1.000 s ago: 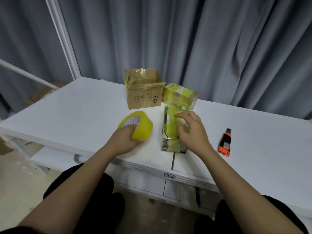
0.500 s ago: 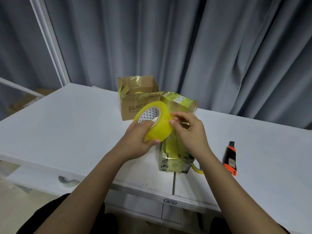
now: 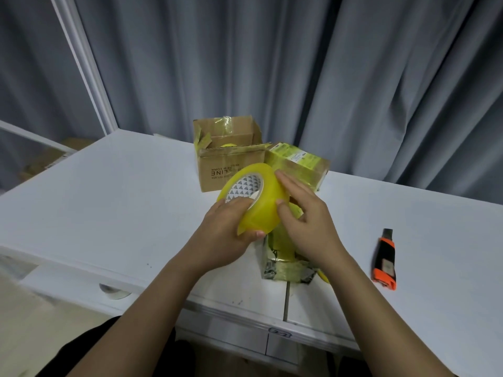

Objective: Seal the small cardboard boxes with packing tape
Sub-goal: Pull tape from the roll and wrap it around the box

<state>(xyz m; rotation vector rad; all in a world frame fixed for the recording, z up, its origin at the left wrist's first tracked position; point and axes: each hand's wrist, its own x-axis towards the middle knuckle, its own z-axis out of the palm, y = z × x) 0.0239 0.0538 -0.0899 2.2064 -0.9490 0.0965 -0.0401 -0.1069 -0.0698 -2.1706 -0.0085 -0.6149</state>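
left hand (image 3: 226, 235) grips tape roll (image 3: 254, 200) (right hand (image 3: 304, 221) touching)

Even soft light, faint shadows, wide-angle bending at edges.

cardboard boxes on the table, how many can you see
3. An open brown box stands at the back, a tape-wrapped box sits just right of it, and a third tape-covered box lies nearest the person, partly hidden behind the right hand.

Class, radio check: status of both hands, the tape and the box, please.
Left hand grips tape roll; right hand fingers its rim. Taped box beneath, on table. Nothing in the way.
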